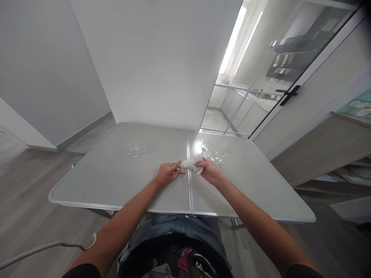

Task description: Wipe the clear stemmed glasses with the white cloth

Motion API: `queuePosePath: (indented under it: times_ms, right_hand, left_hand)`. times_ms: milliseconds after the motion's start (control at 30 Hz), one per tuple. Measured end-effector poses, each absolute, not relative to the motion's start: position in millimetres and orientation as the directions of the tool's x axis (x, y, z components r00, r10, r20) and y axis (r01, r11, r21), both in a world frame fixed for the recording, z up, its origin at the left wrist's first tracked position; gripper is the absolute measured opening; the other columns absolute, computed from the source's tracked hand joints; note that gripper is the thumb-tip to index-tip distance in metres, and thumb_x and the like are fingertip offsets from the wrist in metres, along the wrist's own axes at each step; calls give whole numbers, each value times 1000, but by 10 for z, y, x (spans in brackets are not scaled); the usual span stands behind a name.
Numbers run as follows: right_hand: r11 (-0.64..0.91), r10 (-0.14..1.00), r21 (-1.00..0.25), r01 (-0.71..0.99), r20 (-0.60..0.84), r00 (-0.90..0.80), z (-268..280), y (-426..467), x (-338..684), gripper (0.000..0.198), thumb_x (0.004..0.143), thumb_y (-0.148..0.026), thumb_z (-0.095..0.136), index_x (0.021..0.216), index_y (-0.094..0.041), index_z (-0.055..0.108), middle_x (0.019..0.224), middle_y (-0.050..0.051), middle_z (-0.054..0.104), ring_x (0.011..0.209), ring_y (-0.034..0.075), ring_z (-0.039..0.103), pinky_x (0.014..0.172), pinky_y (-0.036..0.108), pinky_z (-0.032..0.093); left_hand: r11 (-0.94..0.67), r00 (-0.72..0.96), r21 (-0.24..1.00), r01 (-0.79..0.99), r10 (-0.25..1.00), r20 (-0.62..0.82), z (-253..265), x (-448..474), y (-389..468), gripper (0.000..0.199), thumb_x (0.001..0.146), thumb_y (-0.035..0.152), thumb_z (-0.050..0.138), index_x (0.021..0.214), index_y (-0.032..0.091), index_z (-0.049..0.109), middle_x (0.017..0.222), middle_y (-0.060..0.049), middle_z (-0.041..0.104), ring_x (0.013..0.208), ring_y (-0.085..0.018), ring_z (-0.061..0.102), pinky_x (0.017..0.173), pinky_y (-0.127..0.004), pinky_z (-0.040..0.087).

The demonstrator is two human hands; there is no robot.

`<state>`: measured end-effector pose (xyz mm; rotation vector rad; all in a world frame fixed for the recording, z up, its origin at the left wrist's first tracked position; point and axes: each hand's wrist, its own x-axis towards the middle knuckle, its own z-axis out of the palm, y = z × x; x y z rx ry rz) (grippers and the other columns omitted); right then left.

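Over the middle of the table, a clear stemmed glass lies sideways between my hands, with a white cloth bunched against its bowl. My left hand pinches the narrow stem end. My right hand is closed on the cloth at the opposite end, thumb on top. How far the cloth reaches inside the bowl I cannot tell. Just beyond my right hand stand a few more clear glasses, hard to separate in the glare. Farther left on the table is another clear glass.
The pale folding table has a metal seam down its middle. A white wall rises behind it. At right are a glazed door with a black handle and a wooden shelf. A white cable hangs at lower left.
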<state>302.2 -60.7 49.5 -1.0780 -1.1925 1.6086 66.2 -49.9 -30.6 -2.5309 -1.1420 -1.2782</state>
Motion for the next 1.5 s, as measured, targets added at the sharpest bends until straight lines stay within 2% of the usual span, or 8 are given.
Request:
queuePosePath:
  times_ms: [267, 433, 633, 867, 1000, 1167, 1333, 1500]
  right_hand:
    - [195, 897, -953, 233, 77, -436, 479, -636, 3011, 7, 81, -23, 56, 82, -23, 49, 78, -2, 51, 73, 15, 46, 65, 28, 39]
    - [797, 512, -491, 353, 238, -825, 664, -563, 3215, 16, 87, -9, 46, 83, -23, 51, 79, 0, 59, 77, 19, 55, 100, 48, 44]
    - [947, 320, -144, 288, 311, -895, 539, -529, 3303, 25, 90, -5, 45, 85, -25, 59, 104, 4, 71, 101, 21, 64, 122, 60, 21]
    - [691, 660, -563, 452, 239, -712, 278, -689, 3167, 20, 81, -5, 42, 74, -22, 47, 79, 1, 61, 82, 20, 56, 95, 47, 43]
    - [242, 771, -937, 251, 29, -636, 379, -709, 3213, 21, 80, -18, 56, 68, -22, 39, 68, -3, 46, 68, 15, 44, 67, 30, 39]
    - [-172, 915, -969, -180, -89, -394, 379, -734, 3161, 23, 72, -24, 72, 86, -23, 53, 82, -1, 57, 77, 17, 56, 70, 33, 47]
    - [-107, 979, -957, -270, -54, -195, 287, -801, 2960, 22, 75, -25, 69, 95, -24, 58, 95, 2, 64, 87, 21, 61, 81, 40, 51]
    - [443, 819, -855, 270, 263, -510, 355, -795, 3031, 11, 86, -18, 51, 76, -22, 50, 74, 0, 58, 73, 18, 54, 76, 36, 49]
  left_hand:
    - [-719, 373, 204, 664, 555, 743, -300, 614, -469, 48, 91, 56, 65, 121, 20, 71, 69, -4, 73, 57, -13, 63, 58, -24, 42]
    - [-784, 394, 310, 538, 559, 730, -259, 590, -492, 52, 88, 59, 66, 121, 19, 71, 66, -1, 71, 55, -10, 60, 59, -21, 45]
    - [-753, 366, 441, 488, 635, 680, -271, 584, -485, 53, 86, 57, 70, 122, 17, 72, 65, 0, 69, 55, -9, 59, 59, -19, 45]
    - [-774, 506, 127, 620, 519, 689, -315, 514, -450, 47, 89, 53, 68, 125, 23, 70, 74, -4, 75, 63, -14, 66, 61, -24, 44]
    - [-814, 580, 63, 577, 463, 670, -290, 553, -477, 48, 92, 54, 64, 126, 21, 68, 75, -4, 74, 65, -15, 67, 63, -25, 45]
    - [-774, 492, 98, 625, 489, 720, -259, 592, -471, 49, 91, 57, 63, 123, 20, 69, 70, -4, 72, 63, -15, 65, 62, -25, 43]
    - [-734, 449, 101, 672, 512, 733, -247, 561, -443, 50, 91, 58, 64, 123, 20, 70, 69, -4, 72, 61, -15, 65, 60, -25, 42]
    - [-762, 445, 168, 625, 525, 726, -219, 517, -461, 52, 89, 59, 65, 123, 21, 70, 72, -3, 75, 64, -14, 67, 63, -24, 44]
